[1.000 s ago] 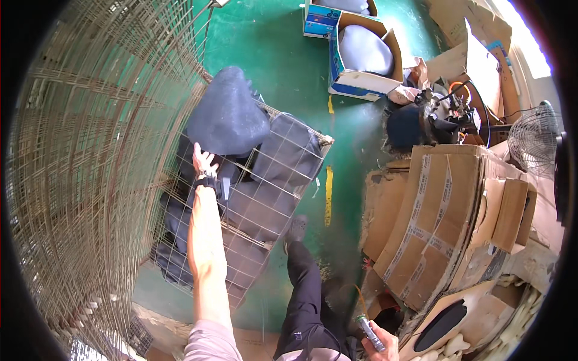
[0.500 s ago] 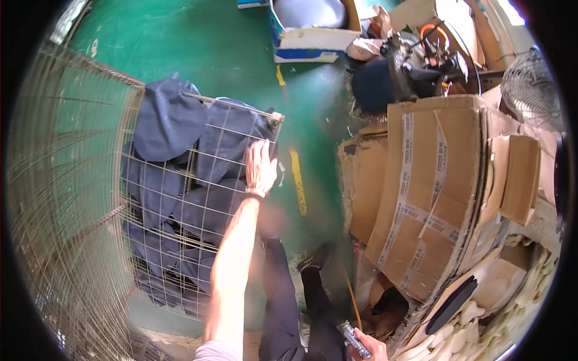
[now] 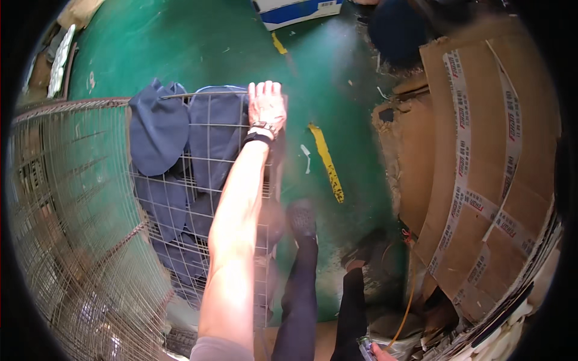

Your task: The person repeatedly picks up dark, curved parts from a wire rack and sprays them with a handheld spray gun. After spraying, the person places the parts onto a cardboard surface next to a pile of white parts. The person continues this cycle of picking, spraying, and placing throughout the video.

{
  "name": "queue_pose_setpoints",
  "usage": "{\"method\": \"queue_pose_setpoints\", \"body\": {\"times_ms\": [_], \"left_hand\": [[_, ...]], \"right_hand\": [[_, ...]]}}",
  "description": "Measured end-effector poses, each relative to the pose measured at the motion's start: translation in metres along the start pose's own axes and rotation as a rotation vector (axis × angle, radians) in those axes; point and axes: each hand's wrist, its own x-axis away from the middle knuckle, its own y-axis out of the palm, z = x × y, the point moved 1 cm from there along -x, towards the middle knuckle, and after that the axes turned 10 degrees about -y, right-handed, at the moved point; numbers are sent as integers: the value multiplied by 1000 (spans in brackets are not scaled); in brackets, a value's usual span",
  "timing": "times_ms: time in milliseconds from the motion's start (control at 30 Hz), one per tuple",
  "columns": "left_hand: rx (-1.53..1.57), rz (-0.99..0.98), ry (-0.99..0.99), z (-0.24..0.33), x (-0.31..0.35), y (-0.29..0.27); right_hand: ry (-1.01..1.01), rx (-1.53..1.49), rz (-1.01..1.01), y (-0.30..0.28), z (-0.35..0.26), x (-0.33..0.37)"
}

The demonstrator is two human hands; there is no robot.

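Note:
My left arm reaches forward along a wire mesh cage. At its far right top corner lies my left hand, palm down, fingers stretched out over the top edge; the thumb is hidden. Dark blue flat pieces with rounded ends fill the cage, some folded over its far top bar. Low in the picture, my right hand is partly cut off by the lower edge. Its fingers are closed on a small silver tool, whose exact kind I cannot make out. A thin orange-yellow hose runs up close by.
More wire mesh stands along the left. Stacked cardboard with taped seams rises on the right, pale pieces below it. A blue and white box sits ahead on the green floor, which bears a yellow stripe.
My left hand has shifted farther forward onto the cage's top corner. The view has moved, with the cardboard now larger on the right. My feet have changed place, and my right hand sits lower.

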Motion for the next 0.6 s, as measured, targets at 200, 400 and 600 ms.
{"method": "queue_pose_setpoints", "body": {"times_ms": [200,400,600], "left_hand": [[139,58,16,1,11,-5],[192,78,24,14,21,-21],[139,-17,52,21,47,-14]], "right_hand": [[144,-133,-39,6,0,-21],[72,-151,21,32,8,-15],[103,-137,4,32,-7,-12]]}}
